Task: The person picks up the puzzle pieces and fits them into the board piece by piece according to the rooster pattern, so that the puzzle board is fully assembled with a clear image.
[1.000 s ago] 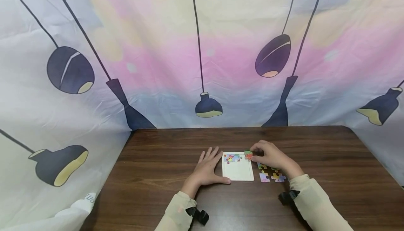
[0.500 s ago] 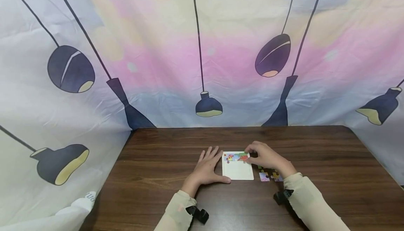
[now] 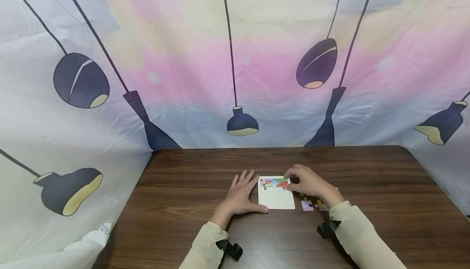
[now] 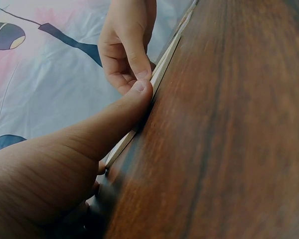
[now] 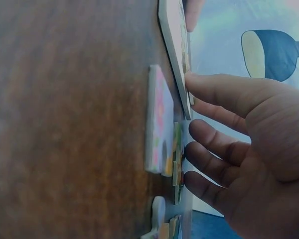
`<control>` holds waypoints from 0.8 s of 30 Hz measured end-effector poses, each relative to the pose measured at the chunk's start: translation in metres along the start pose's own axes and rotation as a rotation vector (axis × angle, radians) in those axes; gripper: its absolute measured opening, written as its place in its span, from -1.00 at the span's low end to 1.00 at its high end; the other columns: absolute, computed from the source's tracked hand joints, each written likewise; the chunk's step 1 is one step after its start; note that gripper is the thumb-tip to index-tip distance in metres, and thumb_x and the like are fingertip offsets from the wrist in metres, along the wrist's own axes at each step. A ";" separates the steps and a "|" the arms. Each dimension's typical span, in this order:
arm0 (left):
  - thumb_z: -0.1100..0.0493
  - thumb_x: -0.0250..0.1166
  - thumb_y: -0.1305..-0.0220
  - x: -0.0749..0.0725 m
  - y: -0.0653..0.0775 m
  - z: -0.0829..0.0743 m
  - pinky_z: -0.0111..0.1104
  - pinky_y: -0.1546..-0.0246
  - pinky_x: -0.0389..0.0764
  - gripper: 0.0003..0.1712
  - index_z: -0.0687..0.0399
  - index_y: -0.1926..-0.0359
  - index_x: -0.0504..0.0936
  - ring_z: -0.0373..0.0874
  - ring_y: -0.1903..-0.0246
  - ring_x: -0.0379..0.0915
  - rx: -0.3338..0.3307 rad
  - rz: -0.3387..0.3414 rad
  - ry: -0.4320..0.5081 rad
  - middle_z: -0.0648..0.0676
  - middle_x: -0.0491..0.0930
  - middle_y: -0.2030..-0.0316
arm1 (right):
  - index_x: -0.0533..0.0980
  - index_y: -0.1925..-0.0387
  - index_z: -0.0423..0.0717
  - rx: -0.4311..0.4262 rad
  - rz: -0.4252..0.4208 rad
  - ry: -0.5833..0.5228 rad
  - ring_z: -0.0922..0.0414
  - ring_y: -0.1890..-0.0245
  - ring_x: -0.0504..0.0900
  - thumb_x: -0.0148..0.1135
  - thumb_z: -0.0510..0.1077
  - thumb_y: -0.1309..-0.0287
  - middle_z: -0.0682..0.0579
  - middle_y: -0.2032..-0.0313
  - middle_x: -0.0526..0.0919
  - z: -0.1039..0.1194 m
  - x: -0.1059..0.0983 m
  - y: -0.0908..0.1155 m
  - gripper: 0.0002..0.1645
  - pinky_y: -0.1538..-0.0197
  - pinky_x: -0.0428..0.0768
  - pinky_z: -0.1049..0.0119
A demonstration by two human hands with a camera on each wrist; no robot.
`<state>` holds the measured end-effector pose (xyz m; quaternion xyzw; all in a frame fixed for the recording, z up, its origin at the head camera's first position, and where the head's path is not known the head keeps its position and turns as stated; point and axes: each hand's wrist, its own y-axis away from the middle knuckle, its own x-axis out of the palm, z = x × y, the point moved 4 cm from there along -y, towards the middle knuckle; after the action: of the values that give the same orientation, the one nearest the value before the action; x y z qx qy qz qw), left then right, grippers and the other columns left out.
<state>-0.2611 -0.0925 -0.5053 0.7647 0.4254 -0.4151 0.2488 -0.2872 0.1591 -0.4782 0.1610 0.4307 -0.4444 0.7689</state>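
Puzzle piece (image 3: 282, 184) sits at the far right corner of the white board (image 3: 276, 200), its seating beside the joined pieces (image 3: 267, 183) apparently the step in hand; a light downward press seems called for. The right hand (image 3: 312, 182), arched in from the right, pinches it between thumb and forefinger. The left hand (image 3: 240, 197) spreads straight fingers along the board's left edge, thumb at the near edge, gripping nothing.

- walls are basically big creased fabric sheets (image 3: 183, 69), washy pink, cream and blue, going whitish over on the left
- navy pendant lamps (image 3: 242, 125) printed all over it, cords and yellowish insides included
- dark brown wood-grain table (image 3: 176, 191), back edge right by the fabric
- light's pretty soft, just a pale sheen on the tabletop up front
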 end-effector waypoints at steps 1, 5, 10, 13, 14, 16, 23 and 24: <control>-0.38 0.59 -0.06 0.000 0.000 0.000 0.14 -0.62 -0.25 0.35 0.09 -0.67 0.15 0.18 -0.67 -0.31 0.000 0.000 0.000 0.17 -0.04 -0.67 | 0.70 -0.01 -0.16 0.003 0.003 0.000 0.15 0.17 0.52 0.48 -0.16 -0.29 0.08 0.18 0.60 0.000 0.000 0.000 -0.71 0.11 0.60 0.13; -0.39 0.59 -0.06 0.000 0.000 0.000 0.14 -0.62 -0.25 0.35 0.08 -0.67 0.14 0.17 -0.67 -0.32 -0.004 0.002 0.000 0.17 -0.04 -0.67 | 0.69 -0.04 -0.16 0.019 0.016 -0.003 0.11 0.12 0.56 0.47 -0.17 -0.30 0.07 0.13 0.62 0.000 0.000 0.000 -0.69 0.06 0.62 0.09; -0.39 0.59 -0.06 0.000 0.000 0.000 0.13 -0.62 -0.26 0.35 0.08 -0.68 0.14 0.16 -0.67 -0.32 -0.005 0.002 0.000 0.16 -0.05 -0.67 | 0.70 -0.03 -0.12 0.008 0.008 -0.012 0.02 0.05 0.60 0.48 -0.17 -0.31 0.04 0.09 0.64 0.002 0.001 0.001 -0.71 -0.01 0.64 0.00; -0.39 0.59 -0.05 0.000 0.000 -0.001 0.13 -0.62 -0.26 0.35 0.08 -0.67 0.14 0.16 -0.67 -0.32 -0.004 0.001 -0.002 0.17 -0.04 -0.67 | 0.72 0.00 -0.09 -0.013 0.004 -0.021 0.00 0.05 0.61 0.48 -0.17 -0.31 0.04 0.10 0.64 0.002 0.002 0.001 -0.75 -0.01 0.64 -0.03; -0.38 0.59 -0.05 0.000 0.000 -0.001 0.13 -0.62 -0.25 0.35 0.09 -0.67 0.15 0.16 -0.67 -0.32 -0.003 0.000 -0.003 0.17 -0.04 -0.67 | 0.73 0.01 -0.07 -0.016 0.006 -0.024 0.00 0.05 0.61 0.47 -0.17 -0.32 0.05 0.10 0.64 0.002 0.002 0.001 -0.77 0.00 0.64 -0.03; -0.38 0.59 -0.05 0.000 0.000 -0.001 0.13 -0.62 -0.25 0.35 0.08 -0.67 0.15 0.16 -0.67 -0.31 -0.004 0.000 -0.005 0.17 -0.04 -0.67 | 0.74 0.03 -0.02 -0.017 0.012 -0.028 0.03 0.08 0.61 0.47 -0.16 -0.33 0.07 0.11 0.63 0.003 0.002 0.001 -0.80 0.02 0.63 -0.02; -0.39 0.59 -0.06 0.000 0.000 -0.002 0.13 -0.62 -0.26 0.34 0.08 -0.67 0.16 0.16 -0.67 -0.32 -0.008 -0.004 -0.004 0.17 -0.03 -0.67 | 0.76 0.02 0.02 -0.005 0.027 -0.029 0.11 0.14 0.55 0.45 -0.11 -0.36 0.08 0.14 0.58 0.003 0.001 0.002 -0.80 0.07 0.60 0.06; -0.39 0.59 -0.06 0.000 0.000 -0.002 0.13 -0.62 -0.26 0.34 0.08 -0.67 0.15 0.16 -0.67 -0.32 -0.008 -0.004 -0.006 0.17 -0.04 -0.67 | 0.76 0.00 0.00 -0.005 0.023 -0.034 0.10 0.13 0.56 0.44 -0.11 -0.36 0.08 0.13 0.59 0.002 0.001 0.002 -0.78 0.06 0.60 0.07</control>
<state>-0.2601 -0.0911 -0.5046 0.7616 0.4280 -0.4162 0.2521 -0.2839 0.1585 -0.4780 0.1564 0.4165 -0.4373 0.7815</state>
